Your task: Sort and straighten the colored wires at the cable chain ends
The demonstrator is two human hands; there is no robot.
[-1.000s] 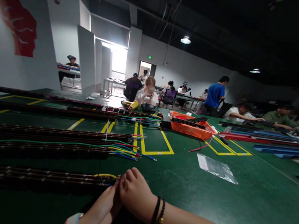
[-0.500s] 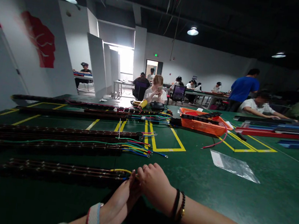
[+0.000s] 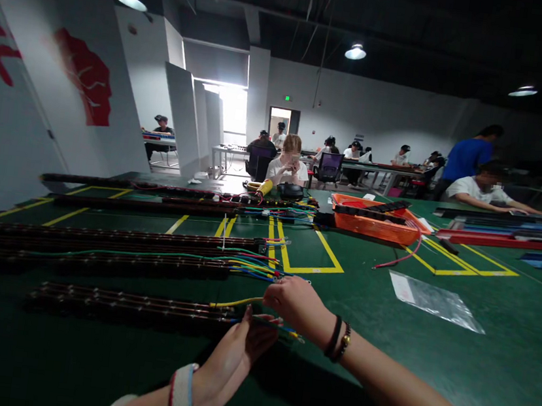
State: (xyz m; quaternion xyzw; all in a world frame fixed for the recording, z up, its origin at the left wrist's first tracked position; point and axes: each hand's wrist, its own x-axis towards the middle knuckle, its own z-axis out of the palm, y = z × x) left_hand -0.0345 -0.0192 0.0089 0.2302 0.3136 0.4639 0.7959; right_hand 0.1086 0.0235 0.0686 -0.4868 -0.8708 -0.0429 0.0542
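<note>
A dark wire harness (image 3: 140, 305) lies on the green table in front of me, its coloured wire ends toward the right. My left hand (image 3: 247, 342) is closed around those wires near the harness end, thumb on top. Wire ends with a ring terminal (image 3: 298, 337) stick out past its fingers. My right hand (image 3: 296, 301) pinches a yellow wire (image 3: 236, 302) and holds it up a little above the others. The tip of that wire is hidden in my right fingers. Behind, several similar harnesses (image 3: 113, 239) lie side by side with loose coloured ends.
An orange basket (image 3: 376, 228) with dark strips stands at the back right. A clear plastic bag (image 3: 436, 302) lies to the right on the green table (image 3: 486, 381). Blue and red strips (image 3: 508, 240) are stacked far right. A person (image 3: 288, 165) sits across the table.
My right hand has moved right and up, drawing the yellow wire away from the bundle. The hands are now apart, and wire ends show beyond my left hand. The view has shifted slightly.
</note>
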